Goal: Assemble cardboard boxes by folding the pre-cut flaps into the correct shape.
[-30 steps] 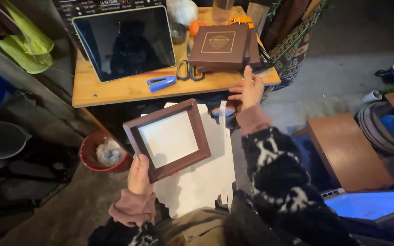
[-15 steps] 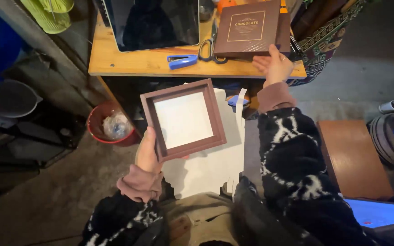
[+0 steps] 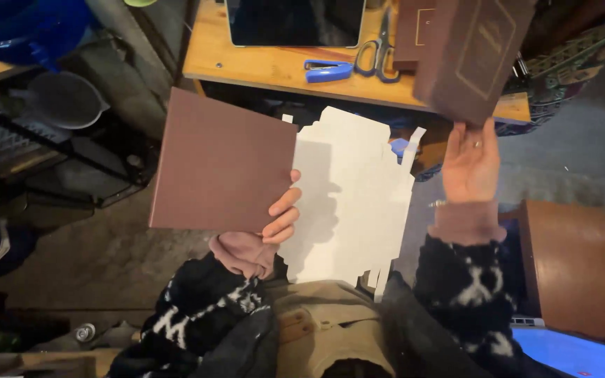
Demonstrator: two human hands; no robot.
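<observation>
Brown card fills the head view: the left hand (image 3: 264, 231) has its grip clamped on the lower right corner of a flat square brown box tray (image 3: 222, 168), fingers wrapped over the edge, the plain back of the tray turned up toward the camera. Just right of that grip, across the lap, lies a white die-cut cardboard blank (image 3: 348, 196) with notched tabs along its edges. The right hand (image 3: 469, 164) is raised, its grip closed on the bottom edge of a brown box lid (image 3: 474, 52) with a thin gold frame line, held tilted above the far edge of the wooden counter (image 3: 274, 66). Beyond that grip, on the counter, sit a dark tablet (image 3: 294, 21), a blue stapler (image 3: 327, 70) and scissors (image 3: 378, 52), with another brown box (image 3: 414, 31) partly behind the lid.

Judging by this, the step in hand is bringing the two box halves together, tray in one hand and lid in the other, well apart for now. The next move probably calls for turning the tray open side up and squaring the lid's edges over it.
</observation>
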